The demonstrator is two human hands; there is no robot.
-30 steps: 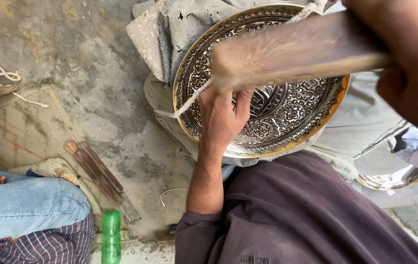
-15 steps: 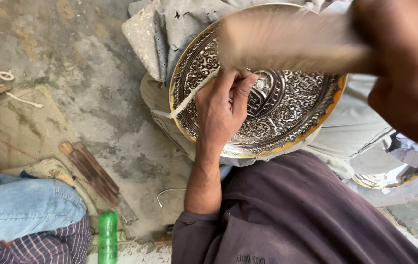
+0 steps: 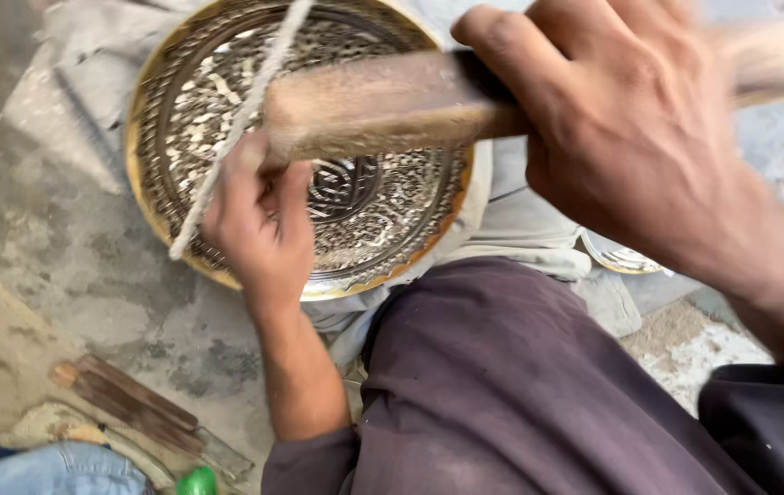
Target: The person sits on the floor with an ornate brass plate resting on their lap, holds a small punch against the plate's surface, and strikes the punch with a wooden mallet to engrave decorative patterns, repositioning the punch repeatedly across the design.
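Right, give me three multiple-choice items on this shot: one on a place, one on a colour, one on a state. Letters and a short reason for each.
1. Where does the left hand rest?
A. on the engraved round tray
B. on the green bottle
C. on the bare floor

2. What colour is the tray's rim?
A. blue
B. golden
C. red

3. How does the right hand stand with the wooden mallet?
A. open, clear of it
B. closed round its handle
C. flat under it

Answers:
1. A, its fingers lie on the patterned face, holding a thin pale rod.
2. B, a golden edge runs round the silvery pattern.
3. B, the fingers wrap the handle while the blurred head hangs over the tray.
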